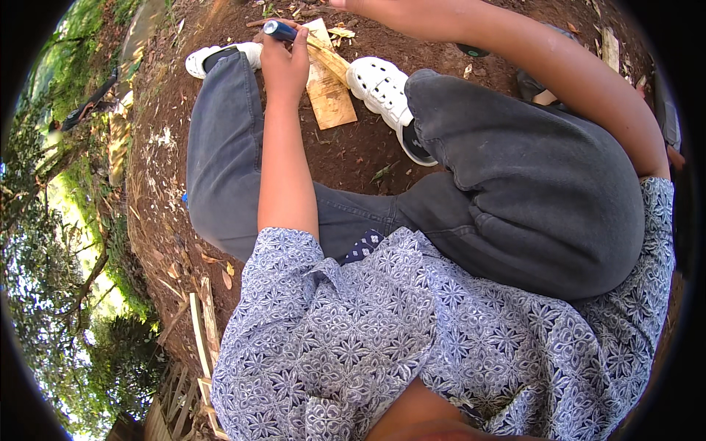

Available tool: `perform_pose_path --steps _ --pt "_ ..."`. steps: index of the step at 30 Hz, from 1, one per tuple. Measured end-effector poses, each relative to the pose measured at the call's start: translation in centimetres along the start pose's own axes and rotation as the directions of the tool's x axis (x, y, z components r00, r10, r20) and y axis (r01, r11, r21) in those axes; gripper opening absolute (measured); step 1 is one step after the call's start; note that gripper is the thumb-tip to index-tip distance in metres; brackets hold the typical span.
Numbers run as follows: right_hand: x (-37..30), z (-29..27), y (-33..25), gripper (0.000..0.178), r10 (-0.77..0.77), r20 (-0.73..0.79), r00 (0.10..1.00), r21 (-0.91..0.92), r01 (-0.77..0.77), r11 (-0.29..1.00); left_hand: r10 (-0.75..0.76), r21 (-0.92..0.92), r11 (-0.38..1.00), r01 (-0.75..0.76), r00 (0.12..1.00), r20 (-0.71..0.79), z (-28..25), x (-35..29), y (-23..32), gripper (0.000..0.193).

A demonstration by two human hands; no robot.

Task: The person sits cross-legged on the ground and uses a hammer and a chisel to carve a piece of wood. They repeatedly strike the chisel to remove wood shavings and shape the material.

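My left hand (pixel 287 62) is closed around a tool with a dark blue handle (pixel 281 30), which has a pale round end cap. The tool's working end is hidden by the hand. Beside the hand, a narrow yellowish strip of wood (pixel 330 60) slants over a flat pale board (pixel 331 106) on the ground. The strip's lower end meets the white clog on my right foot (pixel 379 87). My right arm reaches across the top of the view. Only part of my right hand (pixel 360 6) shows at the upper edge, and its fingers are cut off.
My left foot, also in a white clog (pixel 197 62), rests on brown soil (pixel 353 158). Wood shavings (pixel 341 33) lie near the board. Long wooden sticks (pixel 200 331) lie at the lower left, with green plants (pixel 73 242) beyond. A dark object (pixel 529 84) sits behind my right knee.
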State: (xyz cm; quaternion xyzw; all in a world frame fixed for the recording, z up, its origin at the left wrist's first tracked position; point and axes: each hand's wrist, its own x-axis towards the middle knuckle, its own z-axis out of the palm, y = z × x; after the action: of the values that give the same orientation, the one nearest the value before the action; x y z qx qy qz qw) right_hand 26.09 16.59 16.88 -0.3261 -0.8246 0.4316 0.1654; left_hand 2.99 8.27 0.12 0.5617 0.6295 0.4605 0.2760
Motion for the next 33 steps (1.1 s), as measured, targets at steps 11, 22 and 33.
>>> perform_pose_path --steps 11,22,33 --pt "-0.1 -0.1 -0.5 0.028 -0.032 0.049 0.998 0.013 0.031 0.999 0.042 0.109 0.993 -0.042 0.999 0.000 0.2 0.2 0.0 0.021" --pt "-0.8 0.2 -1.0 0.020 0.029 0.104 0.994 -0.132 -0.015 0.991 0.089 -0.001 0.996 -0.090 0.994 -0.057 1.1 -0.6 -1.8 0.018" --pt "-0.7 0.6 -1.4 0.017 -0.136 0.115 0.984 0.052 0.131 0.990 0.046 0.040 0.998 -0.047 0.998 0.031 1.6 -1.2 -0.9 0.018"
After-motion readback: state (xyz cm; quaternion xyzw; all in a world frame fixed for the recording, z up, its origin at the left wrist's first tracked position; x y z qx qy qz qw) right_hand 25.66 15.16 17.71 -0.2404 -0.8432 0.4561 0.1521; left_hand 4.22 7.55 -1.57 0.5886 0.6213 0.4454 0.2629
